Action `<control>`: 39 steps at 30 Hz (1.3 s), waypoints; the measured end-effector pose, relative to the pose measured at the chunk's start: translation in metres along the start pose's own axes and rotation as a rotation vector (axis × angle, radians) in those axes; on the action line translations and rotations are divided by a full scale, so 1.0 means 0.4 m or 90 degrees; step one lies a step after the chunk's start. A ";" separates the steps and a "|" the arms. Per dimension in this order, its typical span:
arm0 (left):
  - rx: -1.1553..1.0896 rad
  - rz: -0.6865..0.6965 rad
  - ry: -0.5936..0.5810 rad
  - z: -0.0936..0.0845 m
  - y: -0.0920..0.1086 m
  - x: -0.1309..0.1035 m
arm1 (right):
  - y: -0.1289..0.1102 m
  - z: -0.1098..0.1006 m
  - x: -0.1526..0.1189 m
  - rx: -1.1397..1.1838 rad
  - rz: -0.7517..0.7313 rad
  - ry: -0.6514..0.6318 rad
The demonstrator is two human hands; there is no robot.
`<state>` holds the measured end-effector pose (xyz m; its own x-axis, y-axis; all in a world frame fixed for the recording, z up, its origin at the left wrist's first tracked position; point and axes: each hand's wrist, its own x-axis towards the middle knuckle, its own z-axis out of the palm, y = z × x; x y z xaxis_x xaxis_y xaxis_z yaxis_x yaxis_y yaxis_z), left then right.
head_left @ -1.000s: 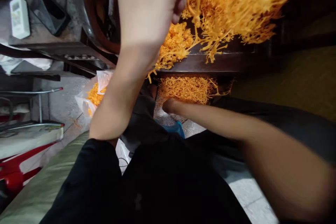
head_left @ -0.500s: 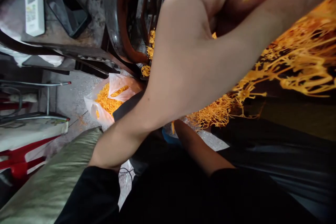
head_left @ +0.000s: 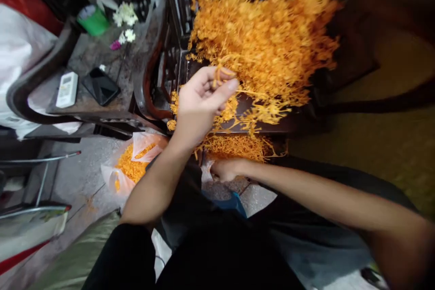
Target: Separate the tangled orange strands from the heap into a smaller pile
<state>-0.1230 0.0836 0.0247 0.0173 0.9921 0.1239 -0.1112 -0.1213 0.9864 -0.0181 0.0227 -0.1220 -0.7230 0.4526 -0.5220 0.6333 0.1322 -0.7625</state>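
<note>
A big heap of orange, branching strands point(head_left: 258, 36) lies on a dark wooden seat. At its near left edge is my left hand point(head_left: 205, 93), thumb and fingers pinched together on a small orange strand. Lower down, my right hand point(head_left: 226, 169) is beside some translucent plastic point(head_left: 207, 171), below the seat's front edge; its fingers are mostly hidden. More thin orange strands point(head_left: 238, 146) lie just above that hand. On the floor to the left, an open plastic bag point(head_left: 108, 174) holds small orange pieces point(head_left: 131, 167).
On a wooden side table point(head_left: 115, 68) at the upper left are a white remote point(head_left: 67, 89), a dark phone point(head_left: 101, 86), a green container point(head_left: 94, 21) and flowers point(head_left: 125, 14). Something blue point(head_left: 234, 204) is below my right hand. A greenish cushion point(head_left: 78, 253) is at the lower left.
My left hand has moved down and away from the camera, to the heap's edge. The view has shifted, so the heap and my right hand now show more fully.
</note>
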 end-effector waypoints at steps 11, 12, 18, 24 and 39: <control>-0.079 0.027 -0.004 0.030 0.016 -0.017 | -0.030 -0.333 -0.415 0.178 -0.141 0.582; -0.063 0.036 -0.014 0.042 0.010 -0.023 | -0.037 -0.330 -0.411 0.170 -0.159 0.609; 0.151 0.090 0.009 0.055 -0.003 -0.019 | -0.003 -0.307 -0.384 0.227 -0.162 0.516; 0.498 0.355 0.100 0.089 0.046 -0.055 | 0.017 -0.286 -0.360 0.620 -0.225 0.441; 0.388 0.192 -0.076 0.161 0.017 -0.046 | -0.003 -0.293 -0.434 0.088 -0.153 0.697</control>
<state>-0.0601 0.0626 0.0363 0.1870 0.9062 0.3792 0.4491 -0.4221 0.7875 0.1392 0.0472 0.0143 -0.1477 0.9667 0.2089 0.4254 0.2528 -0.8690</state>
